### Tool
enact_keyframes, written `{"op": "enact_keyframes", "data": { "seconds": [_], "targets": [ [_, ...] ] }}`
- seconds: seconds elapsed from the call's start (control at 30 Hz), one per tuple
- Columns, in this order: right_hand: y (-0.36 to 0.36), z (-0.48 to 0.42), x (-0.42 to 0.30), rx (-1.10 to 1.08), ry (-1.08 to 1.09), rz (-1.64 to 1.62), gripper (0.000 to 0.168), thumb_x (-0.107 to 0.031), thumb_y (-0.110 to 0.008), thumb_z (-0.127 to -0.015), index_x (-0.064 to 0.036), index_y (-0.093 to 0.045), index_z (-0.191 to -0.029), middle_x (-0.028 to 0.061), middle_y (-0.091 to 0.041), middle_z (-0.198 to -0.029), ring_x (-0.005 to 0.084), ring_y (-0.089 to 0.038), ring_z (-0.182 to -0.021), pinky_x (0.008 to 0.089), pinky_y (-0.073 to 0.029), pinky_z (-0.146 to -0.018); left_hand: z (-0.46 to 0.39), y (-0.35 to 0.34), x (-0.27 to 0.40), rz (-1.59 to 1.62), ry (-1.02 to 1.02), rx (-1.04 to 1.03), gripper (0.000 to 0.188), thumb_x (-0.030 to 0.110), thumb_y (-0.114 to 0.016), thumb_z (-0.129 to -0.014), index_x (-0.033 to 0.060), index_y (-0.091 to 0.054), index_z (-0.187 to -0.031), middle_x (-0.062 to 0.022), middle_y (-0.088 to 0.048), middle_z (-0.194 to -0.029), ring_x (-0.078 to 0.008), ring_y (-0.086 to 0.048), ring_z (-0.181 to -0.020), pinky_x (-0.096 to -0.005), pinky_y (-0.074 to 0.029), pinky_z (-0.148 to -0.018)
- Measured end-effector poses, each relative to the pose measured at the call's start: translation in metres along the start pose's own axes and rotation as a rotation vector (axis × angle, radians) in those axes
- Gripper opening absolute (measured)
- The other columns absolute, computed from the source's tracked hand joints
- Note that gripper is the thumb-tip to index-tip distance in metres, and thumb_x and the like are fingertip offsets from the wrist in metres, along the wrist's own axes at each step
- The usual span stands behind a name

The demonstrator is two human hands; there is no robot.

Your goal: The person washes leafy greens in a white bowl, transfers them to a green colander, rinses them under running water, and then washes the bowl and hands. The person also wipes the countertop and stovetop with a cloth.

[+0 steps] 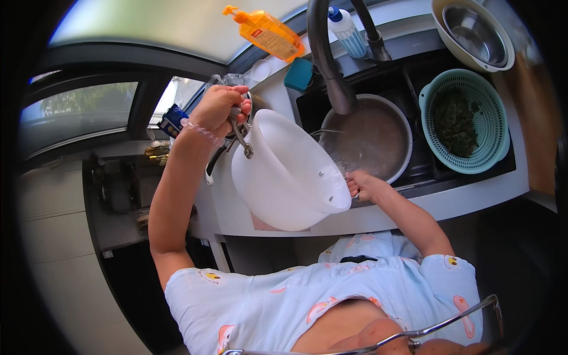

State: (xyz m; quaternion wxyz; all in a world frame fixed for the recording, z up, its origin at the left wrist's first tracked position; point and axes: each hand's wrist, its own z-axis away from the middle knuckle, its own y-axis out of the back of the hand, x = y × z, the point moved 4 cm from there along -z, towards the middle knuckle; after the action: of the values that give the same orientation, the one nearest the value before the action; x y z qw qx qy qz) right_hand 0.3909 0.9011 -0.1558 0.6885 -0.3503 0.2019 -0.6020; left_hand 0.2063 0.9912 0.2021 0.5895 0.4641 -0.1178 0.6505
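A large white cooking pot point(284, 173) is tilted towards the sink, its rim near a round metal basin point(370, 137) of cloudy water, with water running between them. My left hand point(226, 106), a beaded bracelet at its wrist, is raised and closed on the pot's metal side handle. At the pot's lower rim on the sink side my right hand point(361, 185) is closed round the opposite handle, which the fingers mostly hide. The dark faucet point(339, 88) hangs over the basin. Dark leafy greens point(455, 124) lie in a light teal plastic colander point(501, 128) on the sink's right part.
Behind the sink stand an orange pump bottle point(270, 35), a teal sponge point(298, 74) and a white and blue bottle point(348, 35). A metal bowl point(475, 35) sits inside a cream bowl point(508, 53) at the upper right. A stove point(115, 186) is at the left.
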Motion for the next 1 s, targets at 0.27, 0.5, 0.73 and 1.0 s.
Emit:
{"op": "enact_keyframes", "data": {
  "seconds": [0.27,0.5,0.73,1.0],
  "targets": [
    [-0.03,-0.018,0.008,-0.168,-0.03,-0.074,0.032,-0.026,-0.031,-0.097,-0.013,-0.037,-0.068,-0.0088,-0.022,-0.049,0.0029,-0.015,-0.037,0.0184,-0.014,-0.031,-0.015,-0.038,0.049,-0.149,-0.003,0.011,0.023,-0.001,-0.045,-0.084,-0.0056,-0.047,-0.106,-0.0088,-0.056,-0.076,-0.0089,-0.054,-0.058,-0.0188,-0.042,-0.049],
    [-0.024,-0.015,0.006,-0.138,-0.007,-0.063,0.034,-0.028,-0.032,-0.097,-0.014,-0.038,-0.067,-0.009,-0.022,-0.049,0.0028,-0.016,-0.037,0.0183,-0.013,-0.031,-0.013,-0.039,0.04,-0.174,-0.059,-0.041,0.025,0.002,-0.047,-0.084,-0.0052,-0.047,-0.109,-0.0067,-0.057,-0.076,-0.0088,-0.056,-0.062,-0.0186,-0.044,-0.052],
    [0.005,0.046,-0.008,0.021,0.313,-0.025,0.033,-0.029,-0.032,-0.098,-0.014,-0.033,-0.068,-0.0071,-0.024,-0.049,0.004,-0.017,-0.037,0.0213,-0.017,-0.033,0.032,-0.01,0.011,-0.028,-0.15,-0.033,0.034,-0.001,-0.048,-0.081,-0.0041,-0.047,-0.115,-0.008,-0.06,-0.08,-0.0057,-0.053,-0.054,-0.0167,-0.041,-0.044],
    [0.023,0.022,0.023,0.097,0.164,0.024,0.03,-0.026,-0.039,-0.096,-0.014,-0.037,-0.069,-0.0071,-0.025,-0.047,0.0046,-0.02,-0.035,0.02,-0.018,-0.033,0.045,-0.005,-0.048,0.046,-0.083,0.089,0.035,-0.001,-0.05,-0.081,-0.0045,-0.044,-0.115,-0.0076,-0.053,-0.082,-0.006,-0.049,-0.053,-0.0186,-0.037,-0.044]
  ]
}}
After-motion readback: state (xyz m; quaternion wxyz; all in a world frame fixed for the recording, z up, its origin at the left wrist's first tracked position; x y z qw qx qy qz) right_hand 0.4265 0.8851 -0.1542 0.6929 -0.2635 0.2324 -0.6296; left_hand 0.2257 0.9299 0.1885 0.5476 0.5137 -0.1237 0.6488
